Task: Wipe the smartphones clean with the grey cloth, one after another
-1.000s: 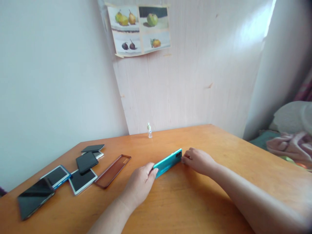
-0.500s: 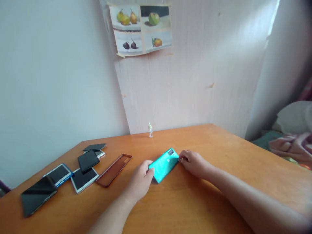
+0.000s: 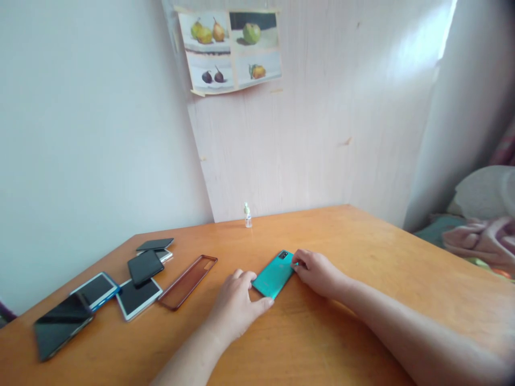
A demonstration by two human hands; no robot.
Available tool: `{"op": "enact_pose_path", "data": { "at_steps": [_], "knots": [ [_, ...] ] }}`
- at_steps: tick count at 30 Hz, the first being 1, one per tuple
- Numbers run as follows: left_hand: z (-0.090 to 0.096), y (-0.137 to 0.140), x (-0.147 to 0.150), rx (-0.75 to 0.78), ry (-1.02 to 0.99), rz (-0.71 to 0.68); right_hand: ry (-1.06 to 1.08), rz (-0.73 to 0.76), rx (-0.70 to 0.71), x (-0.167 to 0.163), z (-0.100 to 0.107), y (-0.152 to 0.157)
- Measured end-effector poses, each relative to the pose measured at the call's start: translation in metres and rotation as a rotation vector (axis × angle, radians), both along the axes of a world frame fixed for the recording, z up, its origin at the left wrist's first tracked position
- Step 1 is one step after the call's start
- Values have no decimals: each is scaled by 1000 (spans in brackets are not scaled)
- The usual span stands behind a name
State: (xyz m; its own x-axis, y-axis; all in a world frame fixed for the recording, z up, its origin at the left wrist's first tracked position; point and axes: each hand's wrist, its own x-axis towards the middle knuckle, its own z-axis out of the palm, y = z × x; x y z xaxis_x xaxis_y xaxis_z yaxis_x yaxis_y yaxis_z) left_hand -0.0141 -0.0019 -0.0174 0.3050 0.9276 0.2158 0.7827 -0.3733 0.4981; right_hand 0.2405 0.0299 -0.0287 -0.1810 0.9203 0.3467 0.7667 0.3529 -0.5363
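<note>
A teal smartphone point(image 3: 273, 276) lies back side up on the table, its camera block at the far end. My left hand point(image 3: 237, 303) holds the near end, with fingers at the left corner and the thumb stretched along to the right one. At the phone's right edge, close to the camera end, my right hand point(image 3: 316, 271) has its thumb and fingertips pinched together. Whatever sits in that pinch is too small to make out. A brown see-through phone case point(image 3: 189, 282) rests to the left of my left hand.
Several phones and tablets lie at the left: a black phone point(image 3: 145, 268) over a white tablet point(image 3: 139, 297), a blue-edged tablet point(image 3: 95, 291) and a dark tablet point(image 3: 63, 326). A small spray bottle point(image 3: 247, 215) stands by the wall. Bedding point(image 3: 480, 236) is at the right.
The phone has gone from tilted up to lying flatter on the table. My left hand has shifted right and spread its thumb and fingers wider at the near end. The right hand stays pinched.
</note>
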Motion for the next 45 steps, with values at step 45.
{"op": "enact_pose_path", "data": {
  "at_steps": [45],
  "knots": [
    [-6,-3,14,171,-26,-89,-464,324,-111,-26,17,-40]
  ]
}}
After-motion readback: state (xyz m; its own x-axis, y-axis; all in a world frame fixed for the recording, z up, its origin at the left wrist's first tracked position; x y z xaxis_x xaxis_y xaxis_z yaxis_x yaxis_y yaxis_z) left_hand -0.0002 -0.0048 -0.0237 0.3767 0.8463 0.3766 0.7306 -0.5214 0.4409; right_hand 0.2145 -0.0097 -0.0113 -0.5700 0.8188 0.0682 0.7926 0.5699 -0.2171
